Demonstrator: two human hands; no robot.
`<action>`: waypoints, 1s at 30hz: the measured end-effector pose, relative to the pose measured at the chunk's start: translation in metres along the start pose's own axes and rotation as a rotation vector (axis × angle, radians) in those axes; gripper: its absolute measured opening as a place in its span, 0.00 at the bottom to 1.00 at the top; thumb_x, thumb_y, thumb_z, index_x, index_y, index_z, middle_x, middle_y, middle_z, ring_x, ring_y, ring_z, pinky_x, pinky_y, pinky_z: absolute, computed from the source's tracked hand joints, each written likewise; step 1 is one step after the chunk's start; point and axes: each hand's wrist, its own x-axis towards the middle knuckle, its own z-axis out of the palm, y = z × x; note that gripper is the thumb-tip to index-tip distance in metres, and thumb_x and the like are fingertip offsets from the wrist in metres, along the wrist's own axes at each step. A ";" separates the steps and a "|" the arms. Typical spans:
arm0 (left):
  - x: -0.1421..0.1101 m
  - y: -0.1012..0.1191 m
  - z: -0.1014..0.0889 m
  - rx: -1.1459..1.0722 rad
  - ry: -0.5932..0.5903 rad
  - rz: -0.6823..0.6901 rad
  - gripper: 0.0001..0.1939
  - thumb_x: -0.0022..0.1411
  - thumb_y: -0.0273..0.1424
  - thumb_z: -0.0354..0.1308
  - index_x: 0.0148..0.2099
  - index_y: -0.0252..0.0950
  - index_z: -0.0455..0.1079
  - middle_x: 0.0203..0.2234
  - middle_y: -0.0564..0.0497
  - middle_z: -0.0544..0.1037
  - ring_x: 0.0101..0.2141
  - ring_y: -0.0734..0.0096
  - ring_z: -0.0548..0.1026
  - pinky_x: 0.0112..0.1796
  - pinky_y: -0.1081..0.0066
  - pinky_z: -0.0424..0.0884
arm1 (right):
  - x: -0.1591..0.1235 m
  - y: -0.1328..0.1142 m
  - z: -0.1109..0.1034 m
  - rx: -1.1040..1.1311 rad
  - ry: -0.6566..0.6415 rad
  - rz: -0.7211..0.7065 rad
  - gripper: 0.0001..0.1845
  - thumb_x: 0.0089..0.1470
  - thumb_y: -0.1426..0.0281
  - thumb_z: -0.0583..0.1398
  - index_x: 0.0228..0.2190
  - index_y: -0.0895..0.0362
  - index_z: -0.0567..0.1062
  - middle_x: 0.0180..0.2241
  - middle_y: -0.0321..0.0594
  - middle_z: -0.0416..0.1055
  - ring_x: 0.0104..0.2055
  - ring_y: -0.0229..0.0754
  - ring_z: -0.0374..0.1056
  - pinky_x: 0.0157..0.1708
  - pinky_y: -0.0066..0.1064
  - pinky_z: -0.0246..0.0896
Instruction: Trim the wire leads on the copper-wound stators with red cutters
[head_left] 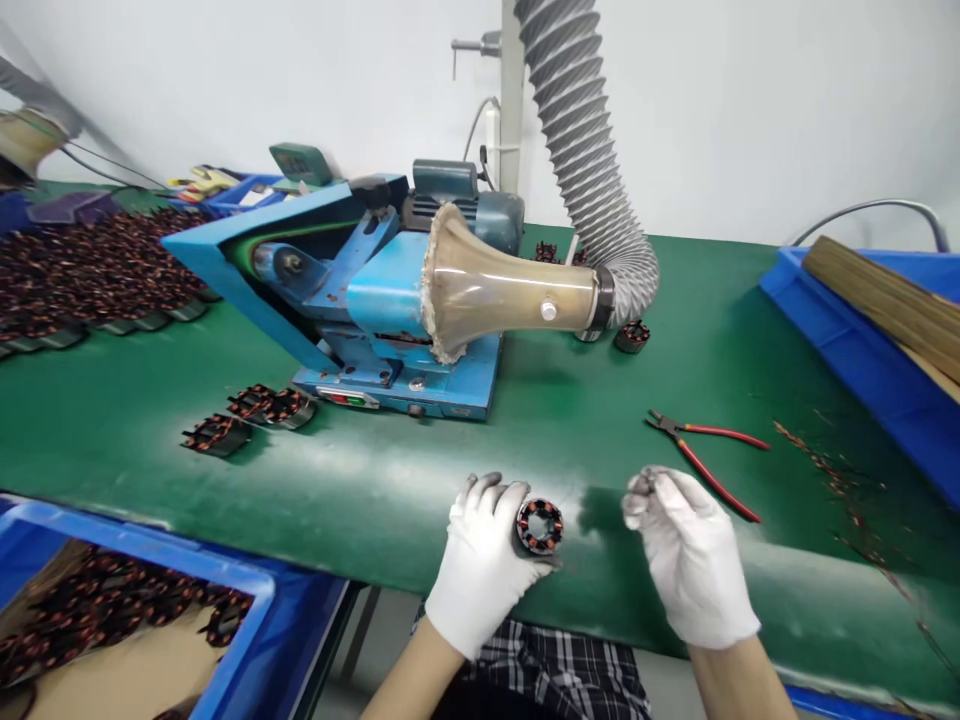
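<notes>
My left hand (487, 555), in a white glove with darkened fingertips, is wrapped round a motor stator (540, 527) near the bench's front edge. The stator's ring of black slots and copper windings faces up toward me. To the right, my right hand (686, 550), gloved the same way, is raised over the bench with thumb and fingers pinched together. Whatever sits in that pinch, if anything, is too small to make out. Just beyond it lie red-handled cutting pliers (705, 455), their jaws pointing to the upper left.
A blue belt machine (405, 300) with a suction hood (510, 285) and grey hose (585, 130) stands at the back. Several stators (217, 435) sit left of it, with a large mass (97, 270) beyond. Copper wire scraps (832, 475) lie right, near a blue bin (862, 340).
</notes>
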 end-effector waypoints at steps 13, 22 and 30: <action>0.012 0.006 -0.030 -0.243 -0.236 0.274 0.69 0.30 0.54 0.65 0.63 0.32 0.27 0.58 0.30 0.47 0.58 0.39 0.48 0.52 0.46 0.55 | -0.011 0.008 0.011 -1.167 -0.899 -0.018 0.36 0.53 0.71 0.49 0.60 0.66 0.41 0.22 0.38 0.70 0.21 0.42 0.62 0.23 0.29 0.54; 0.032 0.010 -0.025 -0.269 -0.520 0.212 0.34 0.54 0.31 0.57 0.60 0.40 0.47 0.53 0.46 0.61 0.49 0.60 0.65 0.47 0.64 0.63 | -0.010 0.016 -0.006 -1.023 -0.812 0.019 0.27 0.55 0.72 0.48 0.56 0.61 0.51 0.19 0.32 0.67 0.19 0.40 0.62 0.22 0.29 0.53; 0.028 0.019 -0.027 -0.020 -0.501 0.265 0.09 0.58 0.29 0.52 0.44 0.41 0.62 0.39 0.52 0.67 0.39 0.64 0.66 0.39 0.65 0.64 | -0.017 0.033 -0.006 -0.719 -0.523 0.083 0.12 0.55 0.69 0.50 0.23 0.57 0.67 0.17 0.32 0.64 0.18 0.34 0.61 0.22 0.25 0.57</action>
